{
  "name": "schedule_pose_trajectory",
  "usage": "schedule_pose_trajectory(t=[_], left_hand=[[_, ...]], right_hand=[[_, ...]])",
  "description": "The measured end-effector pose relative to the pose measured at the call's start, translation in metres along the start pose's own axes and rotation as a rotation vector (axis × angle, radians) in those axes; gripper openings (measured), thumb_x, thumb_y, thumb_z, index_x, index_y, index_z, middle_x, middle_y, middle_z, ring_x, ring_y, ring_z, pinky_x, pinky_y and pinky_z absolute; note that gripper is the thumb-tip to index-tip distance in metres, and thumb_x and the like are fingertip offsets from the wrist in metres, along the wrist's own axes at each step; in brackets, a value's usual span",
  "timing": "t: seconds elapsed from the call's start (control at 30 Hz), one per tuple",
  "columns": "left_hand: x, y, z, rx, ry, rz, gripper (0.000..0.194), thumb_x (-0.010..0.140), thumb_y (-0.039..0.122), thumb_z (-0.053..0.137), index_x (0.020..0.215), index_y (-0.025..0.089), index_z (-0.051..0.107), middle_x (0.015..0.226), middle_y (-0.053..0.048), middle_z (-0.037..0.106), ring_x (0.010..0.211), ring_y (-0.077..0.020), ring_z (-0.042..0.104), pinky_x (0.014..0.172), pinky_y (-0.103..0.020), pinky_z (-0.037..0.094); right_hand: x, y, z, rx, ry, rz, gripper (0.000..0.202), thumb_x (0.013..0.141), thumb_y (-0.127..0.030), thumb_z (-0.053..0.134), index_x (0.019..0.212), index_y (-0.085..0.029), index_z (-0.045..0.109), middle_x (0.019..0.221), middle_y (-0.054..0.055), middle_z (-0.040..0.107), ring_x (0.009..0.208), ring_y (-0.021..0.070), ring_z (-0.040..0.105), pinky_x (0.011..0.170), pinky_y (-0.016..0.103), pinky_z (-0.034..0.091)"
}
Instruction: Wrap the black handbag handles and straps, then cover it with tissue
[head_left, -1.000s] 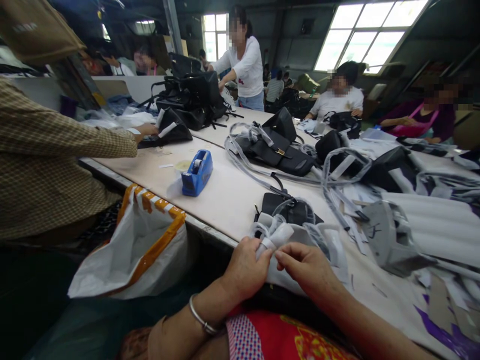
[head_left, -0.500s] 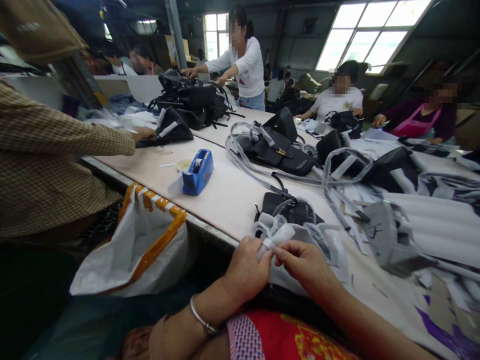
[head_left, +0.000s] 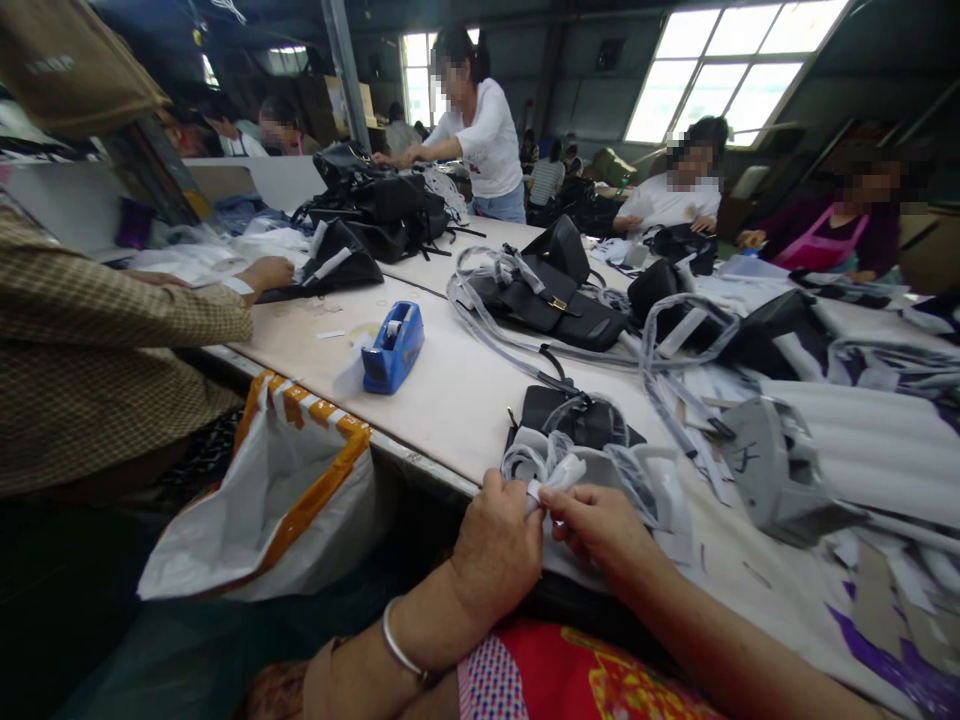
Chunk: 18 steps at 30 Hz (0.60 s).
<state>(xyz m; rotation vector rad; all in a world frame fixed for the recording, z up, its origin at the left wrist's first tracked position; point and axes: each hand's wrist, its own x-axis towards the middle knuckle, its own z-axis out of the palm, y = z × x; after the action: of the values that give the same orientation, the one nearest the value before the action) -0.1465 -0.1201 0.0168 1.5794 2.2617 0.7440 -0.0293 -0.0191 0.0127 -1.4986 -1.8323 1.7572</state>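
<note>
My left hand (head_left: 496, 540) is closed around a bundled strap (head_left: 551, 462) looped up in clear and white wrapping. At the bundle's lower end my right hand (head_left: 600, 525) pinches a small white strip (head_left: 534, 492) between thumb and fingertips, close beside the left thumb. Just beyond both hands lies a black bag (head_left: 566, 412) with clear-wrapped straps across it. White wrapping sheet (head_left: 664, 490) shows under and to the right of the bag. The ends of the strip are partly hidden by my fingers.
A blue tape dispenser (head_left: 394, 348) stands on the table (head_left: 450, 400). Several black bags (head_left: 555, 300) lie beyond. A grey metal dispenser (head_left: 772, 470) sits at right. A white sack (head_left: 255, 520) with orange-taped rim hangs at the left edge. A co-worker's checked sleeve (head_left: 150, 300) reaches in.
My left hand has turned slightly around the bundle, and my right fingertips have shifted a little left on the white strip. The co-worker at left has moved a hand back from the black bag.
</note>
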Motion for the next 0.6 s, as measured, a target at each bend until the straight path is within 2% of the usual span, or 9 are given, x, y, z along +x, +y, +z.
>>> schedule_pose_trajectory(t=[0.17, 0.33, 0.43, 0.5, 0.6], left_hand=[[0.002, -0.004, 0.002, 0.007, 0.012, 0.03, 0.012, 0.089, 0.02, 0.048, 0.089, 0.016, 0.059, 0.093, -0.011, 0.054, 0.084, -0.0237, 0.055, 0.079, -0.038, 0.05], [0.005, -0.009, 0.005, -0.032, 0.025, 0.041, 0.012, 0.089, 0.021, 0.05, 0.089, 0.016, 0.061, 0.09, -0.01, 0.057, 0.086, -0.0242, 0.055, 0.081, -0.038, 0.049], [0.007, -0.011, 0.001, -0.136, -0.008, 0.031, 0.014, 0.088, 0.021, 0.051, 0.089, 0.016, 0.064, 0.09, -0.009, 0.06, 0.089, -0.024, 0.056, 0.085, -0.038, 0.047], [0.009, -0.012, -0.004, -0.248, -0.068, 0.015, 0.016, 0.088, 0.024, 0.053, 0.087, 0.016, 0.066, 0.087, -0.008, 0.061, 0.087, -0.0224, 0.057, 0.081, -0.036, 0.046], [0.013, -0.013, -0.012, -0.501, -0.27, -0.066, 0.023, 0.09, 0.034, 0.053, 0.087, 0.015, 0.066, 0.073, -0.002, 0.059, 0.067, -0.016, 0.055, 0.063, -0.027, 0.043]], right_hand=[[-0.009, 0.006, -0.003, 0.148, -0.103, 0.027, 0.036, 0.07, -0.051, 0.071, 0.067, -0.016, 0.06, 0.043, -0.005, 0.049, 0.037, 0.0071, 0.04, 0.04, 0.021, 0.028], [-0.013, 0.004, -0.002, 0.288, -0.149, 0.107, 0.033, 0.064, -0.044, 0.076, 0.068, -0.017, 0.057, 0.045, -0.007, 0.049, 0.039, 0.0066, 0.042, 0.042, 0.02, 0.037], [-0.013, 0.001, -0.003, 0.297, -0.155, 0.099, 0.03, 0.064, -0.04, 0.075, 0.07, -0.016, 0.059, 0.053, -0.006, 0.054, 0.042, 0.0067, 0.044, 0.043, 0.021, 0.04], [-0.013, 0.0, -0.004, 0.239, -0.135, 0.041, 0.026, 0.068, -0.038, 0.072, 0.072, -0.015, 0.061, 0.06, -0.004, 0.058, 0.044, 0.0074, 0.048, 0.044, 0.021, 0.04], [-0.014, 0.0, -0.006, 0.109, -0.106, -0.103, 0.021, 0.073, -0.035, 0.067, 0.076, -0.014, 0.066, 0.065, -0.001, 0.062, 0.049, 0.0102, 0.053, 0.048, 0.023, 0.042]])
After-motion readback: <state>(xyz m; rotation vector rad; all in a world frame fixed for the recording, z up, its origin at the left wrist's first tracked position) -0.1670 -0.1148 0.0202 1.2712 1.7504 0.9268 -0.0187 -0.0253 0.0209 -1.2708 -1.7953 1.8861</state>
